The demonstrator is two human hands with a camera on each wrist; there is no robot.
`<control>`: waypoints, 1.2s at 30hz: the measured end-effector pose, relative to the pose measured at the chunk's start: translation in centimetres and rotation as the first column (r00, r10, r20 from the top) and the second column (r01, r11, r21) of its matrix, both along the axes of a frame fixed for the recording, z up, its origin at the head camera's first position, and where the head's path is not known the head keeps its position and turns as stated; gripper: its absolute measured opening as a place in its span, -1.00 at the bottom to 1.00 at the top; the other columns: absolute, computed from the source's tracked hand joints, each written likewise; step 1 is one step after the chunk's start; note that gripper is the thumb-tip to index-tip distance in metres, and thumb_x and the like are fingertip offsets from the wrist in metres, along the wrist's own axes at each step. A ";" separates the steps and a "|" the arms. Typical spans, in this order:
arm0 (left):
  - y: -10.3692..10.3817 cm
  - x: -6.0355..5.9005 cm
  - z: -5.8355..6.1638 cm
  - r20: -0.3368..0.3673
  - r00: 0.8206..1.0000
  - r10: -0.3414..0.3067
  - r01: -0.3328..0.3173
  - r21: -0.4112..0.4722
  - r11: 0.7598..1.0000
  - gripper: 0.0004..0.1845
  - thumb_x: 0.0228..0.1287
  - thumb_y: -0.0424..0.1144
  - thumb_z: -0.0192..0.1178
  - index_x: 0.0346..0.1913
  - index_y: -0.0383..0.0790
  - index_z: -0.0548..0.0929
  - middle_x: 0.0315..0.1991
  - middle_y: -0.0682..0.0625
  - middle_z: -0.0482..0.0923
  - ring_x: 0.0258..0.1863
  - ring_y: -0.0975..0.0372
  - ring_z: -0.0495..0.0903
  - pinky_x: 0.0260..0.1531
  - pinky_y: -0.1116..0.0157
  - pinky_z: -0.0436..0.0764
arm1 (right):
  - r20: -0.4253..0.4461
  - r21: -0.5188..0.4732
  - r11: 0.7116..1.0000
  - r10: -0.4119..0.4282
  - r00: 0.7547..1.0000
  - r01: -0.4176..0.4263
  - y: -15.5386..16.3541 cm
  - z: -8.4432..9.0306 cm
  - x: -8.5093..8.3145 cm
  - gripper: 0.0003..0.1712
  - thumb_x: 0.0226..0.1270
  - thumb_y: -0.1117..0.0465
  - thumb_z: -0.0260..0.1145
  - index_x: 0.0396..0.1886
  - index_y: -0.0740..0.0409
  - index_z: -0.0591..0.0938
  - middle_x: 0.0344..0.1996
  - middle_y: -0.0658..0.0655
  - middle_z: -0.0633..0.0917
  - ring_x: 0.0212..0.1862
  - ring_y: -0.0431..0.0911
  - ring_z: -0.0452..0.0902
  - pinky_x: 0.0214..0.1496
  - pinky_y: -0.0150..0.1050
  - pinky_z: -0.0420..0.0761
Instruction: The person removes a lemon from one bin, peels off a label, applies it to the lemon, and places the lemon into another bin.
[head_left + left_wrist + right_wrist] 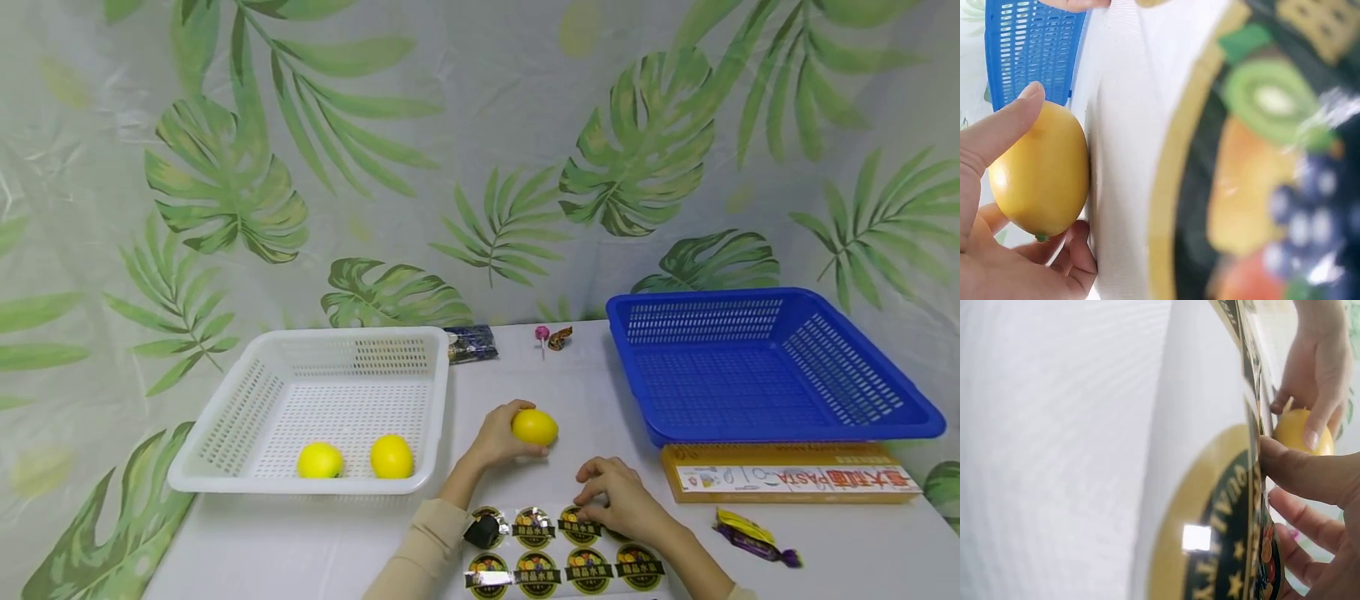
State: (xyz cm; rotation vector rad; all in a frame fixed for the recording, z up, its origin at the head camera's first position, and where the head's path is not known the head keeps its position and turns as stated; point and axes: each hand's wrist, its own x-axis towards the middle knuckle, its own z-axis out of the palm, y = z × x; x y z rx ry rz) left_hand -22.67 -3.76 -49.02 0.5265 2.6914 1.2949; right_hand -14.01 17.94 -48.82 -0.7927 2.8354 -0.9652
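My left hand [491, 439] curls its grip round a lemon [535, 427] on open counter [300, 542] between the baskets. My right hand [618, 500] pinches a sticker [579, 527] at the sheet's [540, 575] upper edge.

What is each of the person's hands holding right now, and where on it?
The left hand holds a lemon around its side, on the table. The right hand picks at the sticker sheet's top edge; whether it has a grip is unclear.
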 end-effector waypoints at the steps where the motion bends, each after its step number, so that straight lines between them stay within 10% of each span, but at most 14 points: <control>1: 0.0 0.0 0.0 -0.004 1.000 0.001 -0.001 0.002 1.000 -0.27 -0.19 -0.13 0.52 0.13 -0.25 0.51 -0.01 -0.19 0.53 -0.03 0.01 0.47 0.01 0.07 0.44 | 0.007 -0.004 1.000 0.011 1.000 -0.011 0.0 0.1 0.0 -0.91 -0.05 0.18 0.51 -0.49 -0.06 0.75 -0.25 -0.06 0.56 -0.17 -0.10 0.40 -0.16 -0.12 0.28; 15: -0.3 -0.4 0.2 0.052 0.998 -0.019 0.014 0.105 0.994 -0.38 -0.15 -0.20 0.50 0.04 -0.27 0.48 -0.10 -0.20 0.56 -0.13 0.06 0.53 -0.08 0.15 0.51 | 0.129 0.007 0.986 0.162 0.978 -0.164 -1.5 0.9 -0.7 -0.68 -0.01 0.11 0.49 -0.25 0.14 0.69 -0.40 -0.11 0.58 -0.35 -0.28 0.38 -0.31 -0.34 0.37; 36: -0.2 -0.6 0.4 0.065 0.998 -0.019 0.011 0.122 0.993 -0.20 -0.16 -0.22 0.51 0.23 -0.32 0.42 0.05 -0.26 0.50 -0.01 -0.02 0.50 -0.01 0.07 0.48 | 0.240 -0.016 0.988 0.156 0.958 -0.157 -2.2 0.8 -0.9 -0.75 -0.05 0.24 0.51 -0.35 0.11 0.63 -0.43 -0.08 0.56 -0.36 -0.27 0.44 -0.30 -0.33 0.49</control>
